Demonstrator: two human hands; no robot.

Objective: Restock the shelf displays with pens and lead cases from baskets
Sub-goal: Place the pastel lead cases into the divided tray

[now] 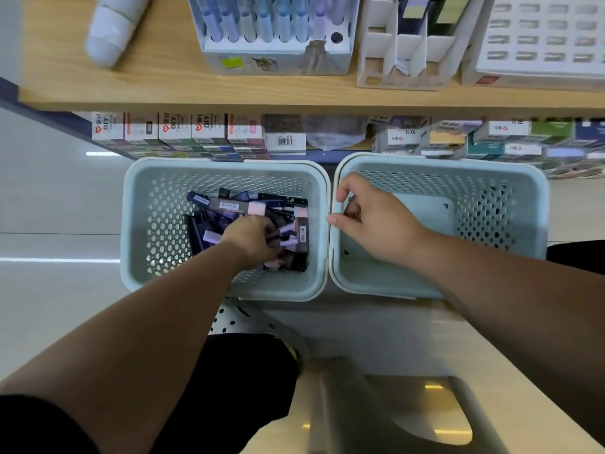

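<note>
Pale-blue basket [137,224] at centre frame: my left hand [253,239] curls around several lead cases [229,204]. My right hand [376,221] grips the rim of the neighbouring basket [491,173]. If I've grabbed too many, some could slip free.

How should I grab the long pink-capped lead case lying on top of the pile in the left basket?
Pinch the lead case across its middle, coming straight down from above: it lies nearly flat on top, uncovered, both long sides exposed.
</note>
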